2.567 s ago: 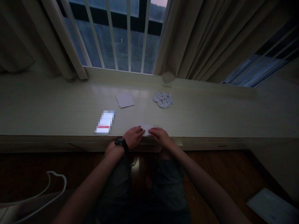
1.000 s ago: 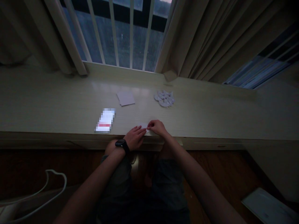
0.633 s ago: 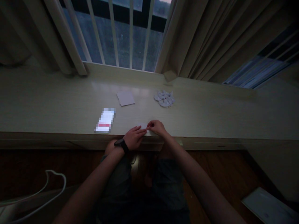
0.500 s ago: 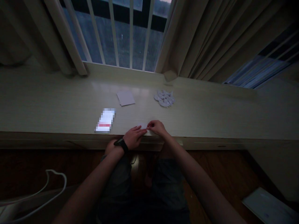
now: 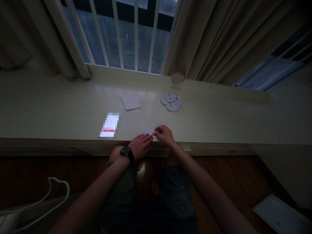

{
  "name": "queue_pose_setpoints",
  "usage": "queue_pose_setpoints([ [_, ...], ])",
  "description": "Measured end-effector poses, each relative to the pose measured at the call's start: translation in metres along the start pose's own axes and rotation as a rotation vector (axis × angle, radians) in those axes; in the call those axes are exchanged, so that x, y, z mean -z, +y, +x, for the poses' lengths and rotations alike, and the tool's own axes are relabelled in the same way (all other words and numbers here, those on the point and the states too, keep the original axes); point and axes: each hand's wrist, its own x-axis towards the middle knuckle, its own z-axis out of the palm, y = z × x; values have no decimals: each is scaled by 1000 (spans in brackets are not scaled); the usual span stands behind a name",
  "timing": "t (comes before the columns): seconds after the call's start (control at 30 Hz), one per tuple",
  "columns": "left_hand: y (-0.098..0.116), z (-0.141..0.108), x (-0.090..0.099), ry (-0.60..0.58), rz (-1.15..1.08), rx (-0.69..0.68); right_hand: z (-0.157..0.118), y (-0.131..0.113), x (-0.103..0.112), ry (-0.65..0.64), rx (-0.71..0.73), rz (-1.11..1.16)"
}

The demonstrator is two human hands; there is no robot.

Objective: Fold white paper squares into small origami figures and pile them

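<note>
A small piece of white paper [image 5: 149, 131] lies near the front edge of the pale wooden surface [image 5: 219, 120]. My left hand [image 5: 140, 144], with a dark watch on its wrist, rests flat with extended fingers on the paper's near side. From the right, my right hand [image 5: 165, 134] pinches the paper's right end between thumb and fingers. Beyond them sits a stack of square white sheets [image 5: 131, 101], and to its right a cluster of folded white paper pieces [image 5: 172, 102].
A phone with a lit, pixelated screen [image 5: 109, 125] lies left of my hands. Curtains [image 5: 202, 39] and a barred window stand behind the surface. A white cable [image 5: 67, 188] loops at the lower left, and a flat pale object [image 5: 280, 214] is at the lower right.
My left fingers have drawn slightly down and toward me, so more of the white paper shows. My right hand stays almost in place at its right end.
</note>
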Motion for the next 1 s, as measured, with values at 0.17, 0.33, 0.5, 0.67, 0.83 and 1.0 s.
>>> queue_pose_setpoints([
  [0.17, 2, 1, -4, -2, 18, 20, -27, -1, -5, 185, 145, -73],
  [0.33, 8, 2, -6, 5, 49, 52, -59, -11, 3, 69, 269, -134],
  [0.5, 12, 2, -9, 32, 65, 69, -68, -17, 12, -50, 379, -256],
  [0.67, 9, 15, -12, 55, 84, 128, -50, -12, 11, -38, 327, -289],
  [0.83, 7, 26, -14, 59, 84, 162, -31, -9, 12, -29, 280, -292],
  [1.0, 7, 24, -16, 110, 84, 168, -20, -4, 16, -15, 315, -308],
])
